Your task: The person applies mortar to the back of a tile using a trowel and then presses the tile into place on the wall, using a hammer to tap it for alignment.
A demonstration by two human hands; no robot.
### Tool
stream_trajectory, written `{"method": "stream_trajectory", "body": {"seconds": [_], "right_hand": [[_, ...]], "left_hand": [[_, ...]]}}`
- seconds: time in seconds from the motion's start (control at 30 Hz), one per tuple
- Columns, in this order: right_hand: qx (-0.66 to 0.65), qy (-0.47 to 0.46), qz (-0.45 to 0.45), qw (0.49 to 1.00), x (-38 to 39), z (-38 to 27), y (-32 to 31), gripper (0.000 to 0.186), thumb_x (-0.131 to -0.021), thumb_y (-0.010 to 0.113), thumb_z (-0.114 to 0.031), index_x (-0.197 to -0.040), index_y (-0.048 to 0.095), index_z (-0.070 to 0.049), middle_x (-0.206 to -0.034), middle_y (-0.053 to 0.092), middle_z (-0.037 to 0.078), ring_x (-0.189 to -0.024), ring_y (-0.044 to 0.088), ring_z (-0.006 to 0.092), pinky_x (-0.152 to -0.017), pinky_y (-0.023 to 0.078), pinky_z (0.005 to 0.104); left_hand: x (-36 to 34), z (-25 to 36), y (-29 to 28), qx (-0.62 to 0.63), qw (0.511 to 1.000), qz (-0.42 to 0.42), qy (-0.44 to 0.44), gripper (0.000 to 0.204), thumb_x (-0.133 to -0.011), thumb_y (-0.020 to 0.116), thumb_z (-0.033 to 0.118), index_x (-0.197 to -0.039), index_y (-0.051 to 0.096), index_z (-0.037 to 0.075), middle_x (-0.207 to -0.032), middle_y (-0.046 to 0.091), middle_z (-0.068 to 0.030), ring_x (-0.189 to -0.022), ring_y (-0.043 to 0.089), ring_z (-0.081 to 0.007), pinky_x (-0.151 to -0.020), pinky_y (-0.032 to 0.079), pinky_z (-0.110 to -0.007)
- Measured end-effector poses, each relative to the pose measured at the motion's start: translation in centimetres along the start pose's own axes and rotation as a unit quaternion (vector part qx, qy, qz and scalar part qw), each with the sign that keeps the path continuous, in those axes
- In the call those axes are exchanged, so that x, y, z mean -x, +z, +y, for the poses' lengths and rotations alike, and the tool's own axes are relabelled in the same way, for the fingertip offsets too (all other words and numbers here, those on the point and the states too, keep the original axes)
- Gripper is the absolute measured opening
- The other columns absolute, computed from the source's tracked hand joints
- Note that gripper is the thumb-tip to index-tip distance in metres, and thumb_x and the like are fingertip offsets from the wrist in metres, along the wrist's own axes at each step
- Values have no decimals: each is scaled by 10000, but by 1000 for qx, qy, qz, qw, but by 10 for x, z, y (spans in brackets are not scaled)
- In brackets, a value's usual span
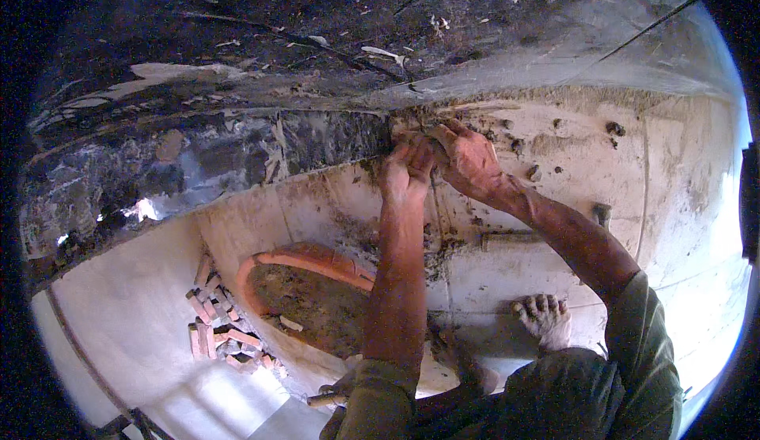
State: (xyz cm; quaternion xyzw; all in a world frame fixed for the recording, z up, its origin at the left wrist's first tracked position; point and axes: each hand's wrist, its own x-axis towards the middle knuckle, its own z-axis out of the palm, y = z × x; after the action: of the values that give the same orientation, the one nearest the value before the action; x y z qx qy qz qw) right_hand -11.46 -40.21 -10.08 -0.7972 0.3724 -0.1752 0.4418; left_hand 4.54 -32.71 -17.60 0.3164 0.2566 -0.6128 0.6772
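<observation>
Both hands meet at the corner where a dark, blotched beam [229, 155] ends against a sooty surface [317, 36] above. My left hand [408, 167] reaches up with its fingers curled, close against the right. Bent fingers close my right hand [473, 161] around something greyish at the corner, too hidden to name. Below the hands spreads a pale, dirt-stained surface [522, 179] with several small dark clumps [615, 129] on it.
An oval orange-rimmed basin [252, 275] with brown earthy material lies lower left. Beyond it is a pile of broken red bricks [210, 337]. My bare foot [546, 320] rests on the pale surface. A wooden-looking handle [327, 400] shows beside my left sleeve.
</observation>
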Motion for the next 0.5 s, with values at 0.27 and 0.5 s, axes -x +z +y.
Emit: {"method": "stream_trajectory", "body": {"seconds": [0.27, 0.5], "right_hand": [[-15, -109, 51, 993, -21, 0, 14, 295, -784, 583, -158, -1071, 588, -88, -964, 618, 181, -802, 626, 373, -647, 530, 454], [81, -110, 2, 991, -33, 25, 46, 176, -855, 507, -215, -933, 609, -94, -761, 614, 164, -658, 621, 337, -543, 514, 449]], "left_hand": [[0, -5, 27, -88, 983, 135, 92, 82, -893, 537, 137, -906, 605, 94, -713, 564, -24, -617, 521, -161, -591, 490, -314], [1, -17, 45, -137, 975, 118, 128, 126, -912, 520, 148, -965, 622, 97, -812, 635, -33, -682, 577, -184, -669, 496, -310]]}}
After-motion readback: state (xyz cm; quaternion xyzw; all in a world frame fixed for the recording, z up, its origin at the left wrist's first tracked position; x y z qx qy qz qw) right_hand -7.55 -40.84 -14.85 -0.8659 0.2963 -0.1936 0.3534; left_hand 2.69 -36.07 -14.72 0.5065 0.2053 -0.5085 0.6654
